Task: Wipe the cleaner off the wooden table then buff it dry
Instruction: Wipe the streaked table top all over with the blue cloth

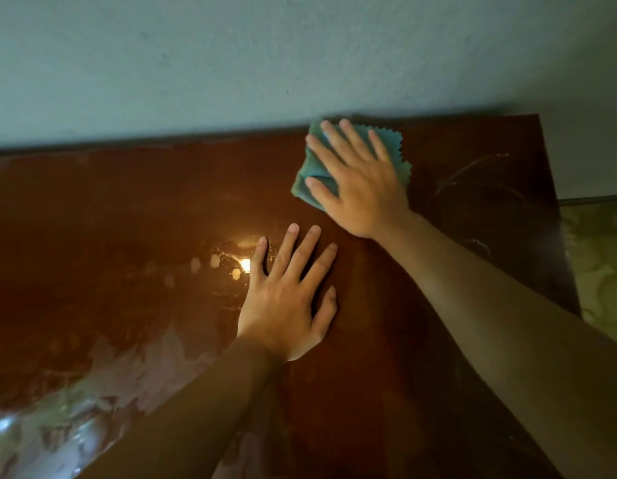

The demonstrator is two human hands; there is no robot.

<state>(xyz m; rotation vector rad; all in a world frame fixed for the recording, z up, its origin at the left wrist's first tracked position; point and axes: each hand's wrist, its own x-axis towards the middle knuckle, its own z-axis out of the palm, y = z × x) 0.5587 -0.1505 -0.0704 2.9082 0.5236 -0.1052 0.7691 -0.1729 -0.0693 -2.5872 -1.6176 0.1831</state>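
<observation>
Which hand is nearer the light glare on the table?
Left. The left hand lies flat with its fingertips beside the glare. The right hand presses the cloth near the far edge, well away.

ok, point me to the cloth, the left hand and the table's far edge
cloth [310,174]: head view, its folded left part beside the fingers.
left hand [283,305]: head view, back of the hand.
table [162,141]: head view, far edge against the wall.

No text, label, brand, number or sign can be read anywhere — not on the glossy dark red-brown wooden table [127,209], nor on the folded teal cloth [309,178].
</observation>
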